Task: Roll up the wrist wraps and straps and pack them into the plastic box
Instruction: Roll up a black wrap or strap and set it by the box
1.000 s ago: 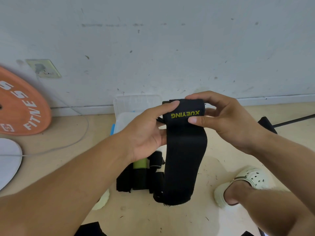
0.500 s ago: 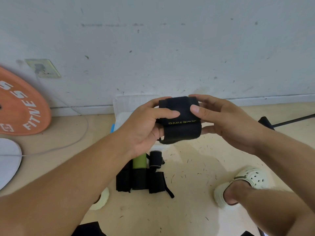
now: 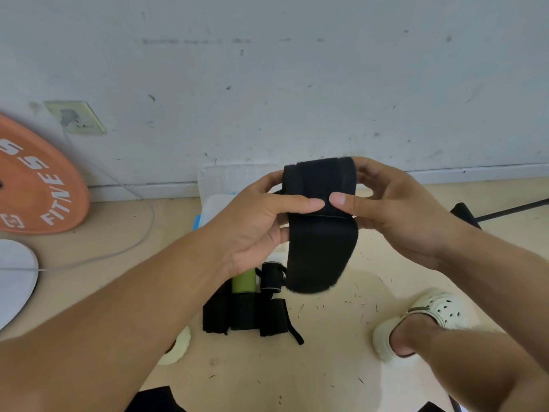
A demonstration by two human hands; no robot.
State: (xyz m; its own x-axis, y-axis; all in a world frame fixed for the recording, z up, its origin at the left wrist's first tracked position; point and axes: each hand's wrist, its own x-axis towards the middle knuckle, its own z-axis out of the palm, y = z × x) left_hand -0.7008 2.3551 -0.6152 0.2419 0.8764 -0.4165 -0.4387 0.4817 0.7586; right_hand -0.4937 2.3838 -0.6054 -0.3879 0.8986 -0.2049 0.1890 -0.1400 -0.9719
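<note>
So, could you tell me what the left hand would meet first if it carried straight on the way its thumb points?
The left hand points its thumb across the black wrap toward the right hand; it would likely meet the right thumb first, the tips nearly touching on the wrap.

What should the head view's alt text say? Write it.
Both hands, left hand and right hand, hold a partly rolled black wrist wrap above a tan floor. Below lie more black straps, with a clear plastic box against the wall behind.
</note>
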